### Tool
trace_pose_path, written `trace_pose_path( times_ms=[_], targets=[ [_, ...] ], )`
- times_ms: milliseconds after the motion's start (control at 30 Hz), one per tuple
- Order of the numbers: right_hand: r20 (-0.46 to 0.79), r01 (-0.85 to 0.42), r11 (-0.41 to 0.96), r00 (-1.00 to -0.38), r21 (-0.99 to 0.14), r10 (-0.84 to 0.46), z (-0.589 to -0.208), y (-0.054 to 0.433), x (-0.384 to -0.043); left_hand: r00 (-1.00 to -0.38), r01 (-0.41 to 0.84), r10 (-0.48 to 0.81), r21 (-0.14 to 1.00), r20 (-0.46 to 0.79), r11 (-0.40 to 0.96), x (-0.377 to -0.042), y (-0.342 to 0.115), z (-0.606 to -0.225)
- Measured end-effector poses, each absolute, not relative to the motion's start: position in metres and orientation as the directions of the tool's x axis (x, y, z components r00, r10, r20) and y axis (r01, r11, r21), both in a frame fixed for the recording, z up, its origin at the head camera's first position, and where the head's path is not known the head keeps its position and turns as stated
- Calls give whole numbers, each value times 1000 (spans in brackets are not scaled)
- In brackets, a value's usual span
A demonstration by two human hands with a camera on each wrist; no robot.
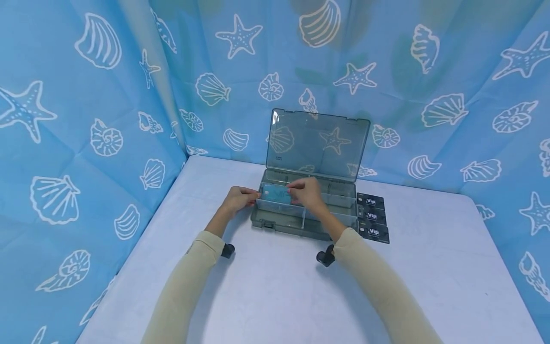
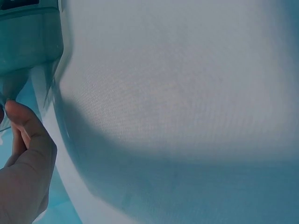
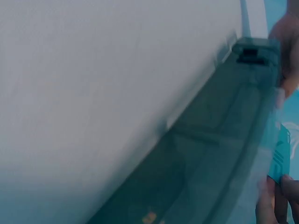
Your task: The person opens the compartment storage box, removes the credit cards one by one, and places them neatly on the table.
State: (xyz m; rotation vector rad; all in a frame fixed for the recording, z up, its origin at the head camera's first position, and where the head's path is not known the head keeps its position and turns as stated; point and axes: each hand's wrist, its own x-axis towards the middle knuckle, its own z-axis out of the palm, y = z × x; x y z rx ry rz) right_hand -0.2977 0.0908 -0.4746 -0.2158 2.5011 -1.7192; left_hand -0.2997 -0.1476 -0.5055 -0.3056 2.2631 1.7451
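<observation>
A teal card (image 1: 275,192) with "VIP" lettering stands over the left part of a grey see-through compartment box (image 1: 275,220), whose lid (image 1: 318,141) is tipped up at the back. My right hand (image 1: 307,193) pinches the card's right end between thumb and fingers. In the right wrist view the card (image 3: 281,154) shows above the fingertips. My left hand (image 1: 236,199) pinches the box's left wall, close to the card's left end. The left wrist view shows the hand (image 2: 30,163) with thumb against fingers, its grip partly cut off by the frame.
Black "Vip" cards (image 1: 371,216) lie in a column on the white table (image 1: 275,291), against the box's right side. Clear dividers (image 1: 303,220) split the box. A blue shell-patterned curtain (image 1: 240,86) hangs behind and beside the table.
</observation>
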Motion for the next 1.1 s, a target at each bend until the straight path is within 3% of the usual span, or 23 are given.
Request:
trace_pose_path(
  times_ms=[367,700,1100],
  targets=[
    [-141,122,205,-987,-971,-77,-459,172,-286,-946,-309,18,920,-323,240,-299,-148,-507],
    [-171,171,324,-985,-930,26,-469,255,-257,-936,-339,0,900,-353,274,-298,-146,-503],
    [-287,280,396,-957,-874,44,-477,326,-202,-938,-338,-19,897,-347,285,-297,-144,-503]
  ],
)
